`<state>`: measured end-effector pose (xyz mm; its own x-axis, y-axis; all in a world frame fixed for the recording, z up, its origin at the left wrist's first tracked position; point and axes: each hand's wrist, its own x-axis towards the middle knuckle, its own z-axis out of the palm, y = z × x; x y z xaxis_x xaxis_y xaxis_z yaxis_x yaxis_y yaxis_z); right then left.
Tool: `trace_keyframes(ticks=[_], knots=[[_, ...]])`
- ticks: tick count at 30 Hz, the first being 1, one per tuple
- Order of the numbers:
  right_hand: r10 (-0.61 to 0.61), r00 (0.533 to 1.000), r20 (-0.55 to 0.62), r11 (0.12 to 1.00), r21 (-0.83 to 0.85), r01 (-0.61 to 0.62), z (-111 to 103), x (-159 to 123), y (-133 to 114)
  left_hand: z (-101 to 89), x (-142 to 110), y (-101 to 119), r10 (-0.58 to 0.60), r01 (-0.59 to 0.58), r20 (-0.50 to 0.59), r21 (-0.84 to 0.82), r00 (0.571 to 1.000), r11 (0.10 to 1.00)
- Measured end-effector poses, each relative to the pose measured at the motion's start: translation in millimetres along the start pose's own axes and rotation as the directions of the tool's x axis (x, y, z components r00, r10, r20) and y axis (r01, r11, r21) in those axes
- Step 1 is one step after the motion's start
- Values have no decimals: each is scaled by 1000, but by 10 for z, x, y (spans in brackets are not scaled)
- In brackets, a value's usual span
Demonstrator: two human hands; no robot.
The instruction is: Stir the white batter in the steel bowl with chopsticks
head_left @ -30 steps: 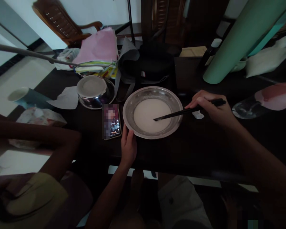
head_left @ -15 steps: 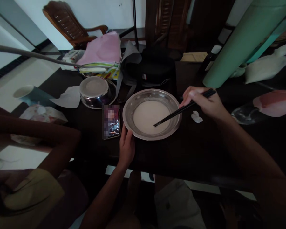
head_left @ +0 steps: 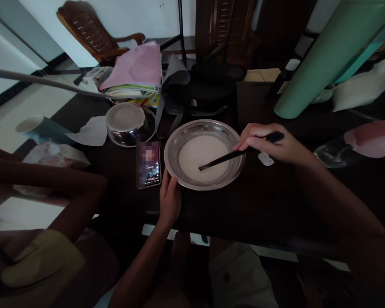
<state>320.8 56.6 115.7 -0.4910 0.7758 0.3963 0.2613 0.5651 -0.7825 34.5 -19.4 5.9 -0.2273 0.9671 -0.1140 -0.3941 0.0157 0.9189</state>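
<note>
A wide metal bowl (head_left: 208, 185) stands on the dark table, holding a milky white liquid (head_left: 200, 149). My left hand (head_left: 170, 199) grips its near-left rim, thumb on the outside and the other fingers partly hidden by the bowl. Over the right rim, my right hand (head_left: 265, 139) is closed around a pair of black chopsticks (head_left: 220, 160). They slant down to the left, and their tips are in the liquid near the middle. Just left of the bowl lies a phone (head_left: 149, 164) with its screen lit.
An upturned metal bowl (head_left: 128, 122) sits behind the phone. Beyond are a black bag (head_left: 208, 94) and papers under a pink sheet (head_left: 136, 66). At right are a crumpled tissue (head_left: 265, 159), a tall green bottle (head_left: 327, 64) and a pink-and-clear item (head_left: 372, 139). Another person's arm (head_left: 73, 179) rests at left.
My right hand has moved a little left and down, and its grip has turned. The chopstick tips have shifted left through the liquid. My left hand stays on the rim.
</note>
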Motion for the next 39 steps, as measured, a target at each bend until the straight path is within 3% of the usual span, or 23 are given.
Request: trace_keyframes(ticks=[3, 6, 9, 12, 15, 19, 22, 26, 29, 31, 35, 37, 39], knots=[[-7, 1000, 12, 996, -85, 8, 41, 21, 45, 7, -2, 7, 1, -1, 0, 4, 1000, 1000], [25, 990, -135, 986, -161, -47, -6, 15, 38, 11, -4, 11, -1, 1, -5, -20, 1000, 1000], [49, 975, -218, 991, -109, -74, -47, -14, -10, 9, -7, 15, -3, 3, 2, -31, 1000, 1000], [55, 988, -144, 998, -13, -58, 7, -19, -20, 8, -13, 18, -6, 6, 3, -22, 1000, 1000], [33, 999, -26, 999, -35, -34, 84, 11, 20, 9, -18, 18, -19, 18, -7, -35, 1000, 999], [53, 992, -114, 986, -152, -70, 40, 22, 18, -5, -14, 8, -8, 8, 9, -21, 1000, 1000], [74, 981, -178, 983, -150, -101, -31, -11, -47, -14, -6, 4, 7, -7, 26, -3, 1000, 1000], [80, 995, -64, 996, -20, -81, 18, -28, -64, -1, -1, 9, 0, 1, 14, -25, 1000, 1000], [36, 999, -2, 998, -47, -36, 93, 0, -4, 7, 0, 8, -17, 17, -7, -44, 1000, 999], [3, 999, -47, 993, -119, -9, 96, 14, 22, 2, 1, 4, -16, 16, -5, -43, 1000, 999], [52, 974, -222, 988, -133, -84, 0, -9, -24, -13, 4, -2, 4, -4, 16, -7, 1000, 1000], [91, 970, -224, 992, -62, -107, -29, -27, -63, -13, 4, 0, 8, -8, 20, 0, 1000, 1000], [106, 983, -148, 994, -2, -108, -15, -30, -79, -8, 2, 6, 10, -10, 21, -8, 1000, 1000]])
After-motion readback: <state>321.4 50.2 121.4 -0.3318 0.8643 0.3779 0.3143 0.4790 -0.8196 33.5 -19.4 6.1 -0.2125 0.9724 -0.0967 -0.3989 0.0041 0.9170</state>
